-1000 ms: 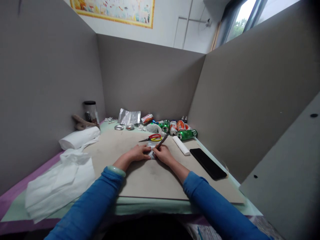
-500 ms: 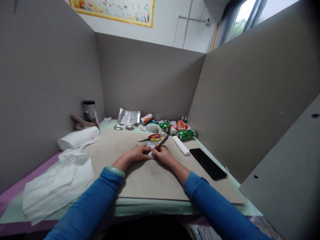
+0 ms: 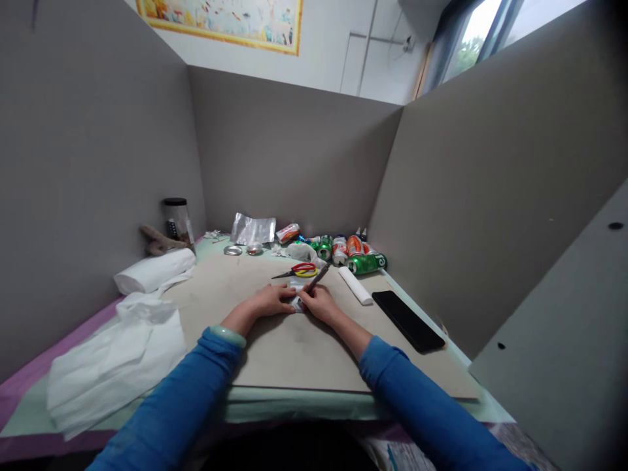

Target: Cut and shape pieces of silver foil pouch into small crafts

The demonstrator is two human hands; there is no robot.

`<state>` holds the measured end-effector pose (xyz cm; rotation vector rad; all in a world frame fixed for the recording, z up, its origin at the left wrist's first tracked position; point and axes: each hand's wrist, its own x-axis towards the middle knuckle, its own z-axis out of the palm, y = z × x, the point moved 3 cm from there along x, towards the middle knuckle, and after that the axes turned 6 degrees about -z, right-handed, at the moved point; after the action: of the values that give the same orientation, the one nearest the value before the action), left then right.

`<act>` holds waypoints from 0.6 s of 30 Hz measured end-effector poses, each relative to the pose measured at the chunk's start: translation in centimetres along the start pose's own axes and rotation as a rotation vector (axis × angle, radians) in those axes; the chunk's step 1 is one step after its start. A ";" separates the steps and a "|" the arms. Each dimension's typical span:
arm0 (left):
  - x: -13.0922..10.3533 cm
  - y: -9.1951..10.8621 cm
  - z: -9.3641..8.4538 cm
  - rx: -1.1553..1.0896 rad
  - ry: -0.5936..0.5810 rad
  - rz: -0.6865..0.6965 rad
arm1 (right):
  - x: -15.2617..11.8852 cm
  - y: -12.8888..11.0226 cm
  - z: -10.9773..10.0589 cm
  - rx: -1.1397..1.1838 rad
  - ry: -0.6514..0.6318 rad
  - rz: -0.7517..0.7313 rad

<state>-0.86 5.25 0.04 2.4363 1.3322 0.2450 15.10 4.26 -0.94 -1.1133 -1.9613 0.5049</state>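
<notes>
On the beige board (image 3: 294, 360) lies a small silvery piece (image 3: 297, 303) between my two hands. My left hand (image 3: 271, 299) rests at its left side, fingers apart, with the fingertips pressing on its edge. A dark pen-like tool (image 3: 318, 277) is gripped in my right hand (image 3: 318, 302), its tip low over the silvery piece and hidden by the fingers. Just beyond the hands are scissors with red and yellow handles (image 3: 305, 270), blades pointing left.
Several drink cans (image 3: 367, 263) and a silver sheet (image 3: 252, 230) lie at the back. To the right are a white bar (image 3: 356, 286) and a black flat object (image 3: 408, 322). White cloth (image 3: 118, 353), a white roll (image 3: 156, 270) and a jar (image 3: 177, 221) stand left.
</notes>
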 end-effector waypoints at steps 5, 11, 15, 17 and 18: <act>0.1 0.1 0.0 -0.035 0.006 0.047 | 0.0 0.2 0.0 -0.012 0.016 0.015; 0.2 -0.1 0.1 -0.032 -0.005 0.033 | 0.1 0.4 0.0 -0.017 0.044 0.013; 0.2 -0.2 0.1 -0.035 0.001 0.037 | 0.1 0.9 0.2 0.068 0.027 0.011; 0.2 -0.3 0.1 -0.028 0.008 0.032 | 0.0 1.1 0.3 0.130 0.008 0.002; 0.2 -0.3 0.1 -0.023 0.009 0.028 | 0.0 1.1 0.3 0.150 0.000 -0.002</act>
<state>-1.00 5.52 -0.18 2.4390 1.2920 0.2772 15.43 4.88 -1.88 -1.0162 -1.8912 0.6398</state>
